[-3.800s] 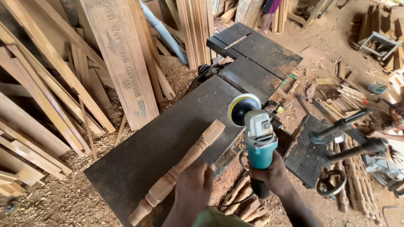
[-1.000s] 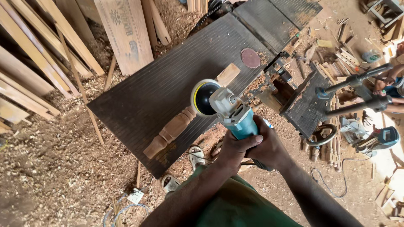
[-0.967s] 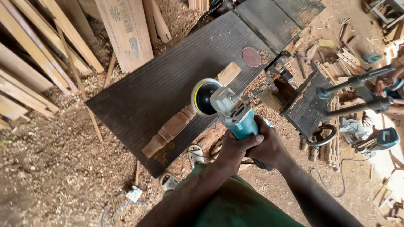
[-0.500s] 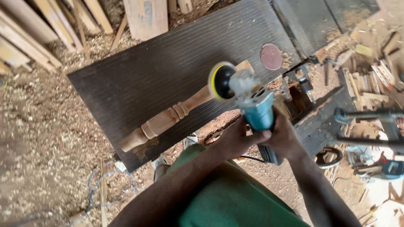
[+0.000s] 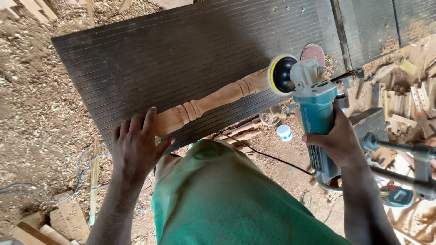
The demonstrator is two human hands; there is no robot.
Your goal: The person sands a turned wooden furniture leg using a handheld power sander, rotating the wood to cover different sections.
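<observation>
Wood, plastic and metal, as I see them.
I note a smooth, pale turned wooden spindle (image 5: 213, 97) on a matt, dark, ribbed board (image 5: 181, 54); the grinder (image 5: 313, 109) has a glossy teal plastic body and dull grey metal head.

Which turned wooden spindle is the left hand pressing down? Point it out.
The pale turned wooden spindle lying across the dark ribbed metal table, under the left hand. The other spindles lie on the floor below the table edge, untouched.

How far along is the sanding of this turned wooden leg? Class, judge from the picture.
Done: leg lies on the dark ribbed board. In hand: left hand pins its near end; right hand holds the blue grinder, disc at the far end. Left: sanding the length toward the left hand, probably.
</observation>
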